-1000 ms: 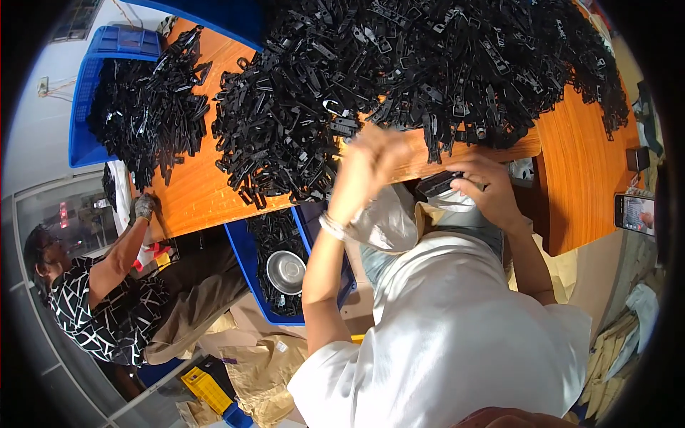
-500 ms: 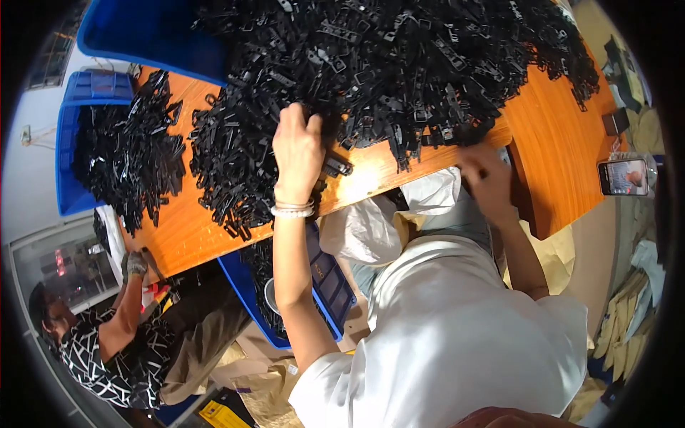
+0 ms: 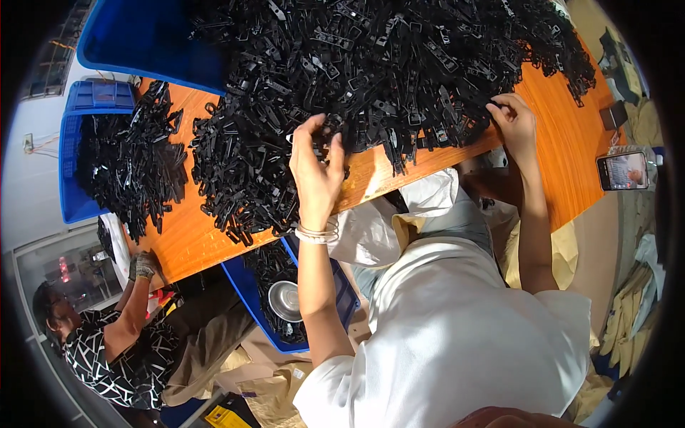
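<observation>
A large heap of small black plastic parts [image 3: 399, 78], long, flat and some with slots, covers much of the orange wooden table [image 3: 556, 171]. At the heap's near edge is my left hand [image 3: 317, 167], thumb and fingers spread apart with dark parts right behind them. No part is plainly gripped there. Farther right, my right hand [image 3: 519, 128] reaches over the table edge to the heap's right side. Its fingers are curled, thumb and forefinger tips close together; whatever lies between them is too small to make out.
A blue bin [image 3: 153, 43] stands at the back left, and another blue bin [image 3: 70, 164] spills black parts. Below the table edge, a blue crate [image 3: 246, 303] holds parts and a metal bowl [image 3: 285, 301]. A phone [image 3: 622, 172] stands right; a gloved co-worker [image 3: 121, 349] sits left.
My right hand has risen from below the table edge to the heap's right side. My left hand has shifted slightly right and turned, its thumb and fingers now spread.
</observation>
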Demonstrator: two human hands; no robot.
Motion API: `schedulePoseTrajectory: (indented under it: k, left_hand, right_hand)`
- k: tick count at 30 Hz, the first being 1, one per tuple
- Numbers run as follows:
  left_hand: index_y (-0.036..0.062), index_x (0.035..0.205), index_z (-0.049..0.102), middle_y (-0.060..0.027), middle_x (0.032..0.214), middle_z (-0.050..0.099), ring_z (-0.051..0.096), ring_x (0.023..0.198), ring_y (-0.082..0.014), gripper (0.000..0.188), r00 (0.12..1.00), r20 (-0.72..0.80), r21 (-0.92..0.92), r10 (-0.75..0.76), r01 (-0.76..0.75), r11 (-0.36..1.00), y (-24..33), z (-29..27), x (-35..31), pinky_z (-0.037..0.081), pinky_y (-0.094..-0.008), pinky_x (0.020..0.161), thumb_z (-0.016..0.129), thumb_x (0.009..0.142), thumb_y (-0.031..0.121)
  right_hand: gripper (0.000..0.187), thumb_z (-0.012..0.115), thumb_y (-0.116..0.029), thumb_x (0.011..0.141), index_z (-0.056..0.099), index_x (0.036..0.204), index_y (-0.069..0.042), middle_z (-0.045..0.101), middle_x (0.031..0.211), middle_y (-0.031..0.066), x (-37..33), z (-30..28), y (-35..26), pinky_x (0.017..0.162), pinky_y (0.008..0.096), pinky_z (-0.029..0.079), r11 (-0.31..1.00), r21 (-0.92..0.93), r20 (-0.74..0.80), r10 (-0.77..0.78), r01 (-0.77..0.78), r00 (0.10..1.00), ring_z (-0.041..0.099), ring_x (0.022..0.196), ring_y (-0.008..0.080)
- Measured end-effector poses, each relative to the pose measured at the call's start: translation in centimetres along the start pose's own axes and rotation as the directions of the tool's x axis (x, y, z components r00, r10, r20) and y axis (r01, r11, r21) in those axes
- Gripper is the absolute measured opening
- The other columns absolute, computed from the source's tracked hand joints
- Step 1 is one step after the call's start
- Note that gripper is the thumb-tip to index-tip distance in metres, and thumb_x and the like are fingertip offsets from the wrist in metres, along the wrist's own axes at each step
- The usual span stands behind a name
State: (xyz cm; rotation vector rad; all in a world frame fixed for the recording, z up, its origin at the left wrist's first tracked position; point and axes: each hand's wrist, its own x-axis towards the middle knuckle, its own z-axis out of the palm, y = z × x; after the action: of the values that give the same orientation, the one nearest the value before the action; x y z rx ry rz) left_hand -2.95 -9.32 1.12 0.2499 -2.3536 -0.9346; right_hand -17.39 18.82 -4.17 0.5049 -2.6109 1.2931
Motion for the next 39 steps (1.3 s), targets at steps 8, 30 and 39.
schedulePoseTrajectory:
  k: [8,30,39]
  left_hand:
    - [0.0025,0.092,0.058,0.0021,0.079,0.051,0.047,0.067,-0.0056,0.029,0.878,0.298,-0.66,-0.374,0.473,0.584,2.7,2.5,-1.7,0.041,-0.0183,0.063,0.068,0.065,-0.002]
    - [-0.0018,0.109,0.038,-0.0102,0.055,0.042,0.033,0.039,-0.0097,0.035,0.694,0.639,-0.482,0.332,0.698,-0.53,5.5,5.2,-4.9,0.028,-0.0201,0.037,0.029,0.09,0.027]
    - [0.0039,0.106,0.038,-0.0089,0.055,0.043,0.033,0.039,-0.0104,0.037,0.64,0.67,-0.349,0.376,0.719,-0.602,5.1,5.0,-5.5,0.026,-0.0204,0.04,0.021,0.092,0.034]
  right_hand:
    - [0.016,0.056,-0.005,0.08,0.06,0.095,0.0,0.053,0.065,-0.0017,-1.2,-0.7,-0.2,0.044,0.0153,0.031,0.909,0.398,-0.224,0.224,-0.12,0.948,0.042,0.051,0.0031]
    - [0.004,0.058,-0.004,0.071,0.059,0.071,-0.001,0.051,0.082,0.0076,-1.6,0.8,-12.1,0.061,0.0226,0.036,0.726,0.639,0.231,-0.495,0.253,0.838,0.047,0.071,0.0143]
    - [0.004,0.058,-0.006,0.069,0.061,0.071,-0.005,0.053,0.088,0.0062,-1.6,0.9,-12.3,0.06,0.0248,0.032,0.734,0.523,0.157,-0.584,0.434,0.797,0.047,0.077,0.0166]
